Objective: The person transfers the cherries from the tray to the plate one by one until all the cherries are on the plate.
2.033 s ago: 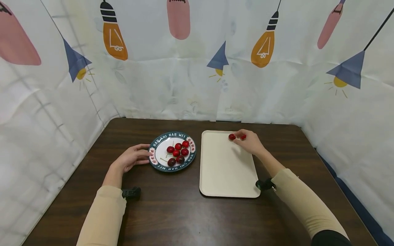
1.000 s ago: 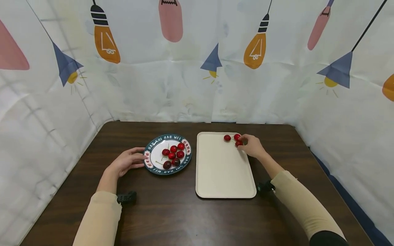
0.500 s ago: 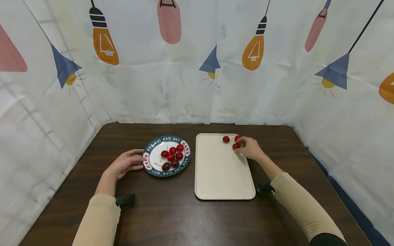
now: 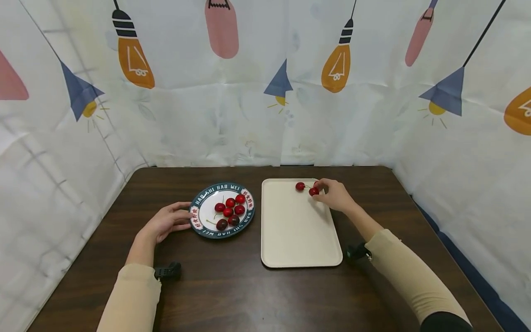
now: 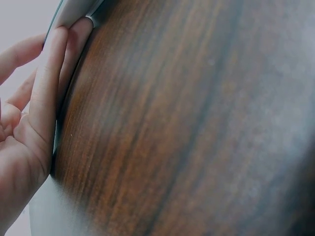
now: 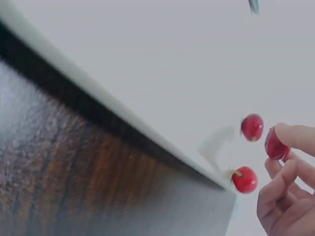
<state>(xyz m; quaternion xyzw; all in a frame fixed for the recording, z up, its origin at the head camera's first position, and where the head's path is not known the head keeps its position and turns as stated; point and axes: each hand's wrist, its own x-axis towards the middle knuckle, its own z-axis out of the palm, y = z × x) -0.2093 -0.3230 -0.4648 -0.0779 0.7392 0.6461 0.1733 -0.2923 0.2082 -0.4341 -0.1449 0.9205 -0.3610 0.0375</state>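
My right hand [image 4: 335,196] pinches a dark red cherry [image 6: 275,145] between thumb and finger, over the far right corner of the cream tray [image 4: 298,230]. Two more cherries lie close by: one left of the fingertips [image 4: 300,186], and one with a short stem [image 6: 244,179] that the fingers mostly hide in the head view. On the left, my left hand [image 4: 169,221] touches the rim of a round plate [image 4: 199,230] with extended fingers. Some of its fingertips [image 5: 81,29] reach under the rim in the left wrist view. Several red cherries [image 4: 228,212] sit on that plate.
Plate and tray stand side by side on a dark wooden table [image 4: 215,290], a narrow strip of wood between them. A white curtain [image 4: 232,120] printed with lamps and bulbs hangs behind the table and along its sides.
The right hand now holds a different cherry than two seconds ago and has carried it a little left over the tray. The left hand stays at the plate. The head view has shifted slightly.
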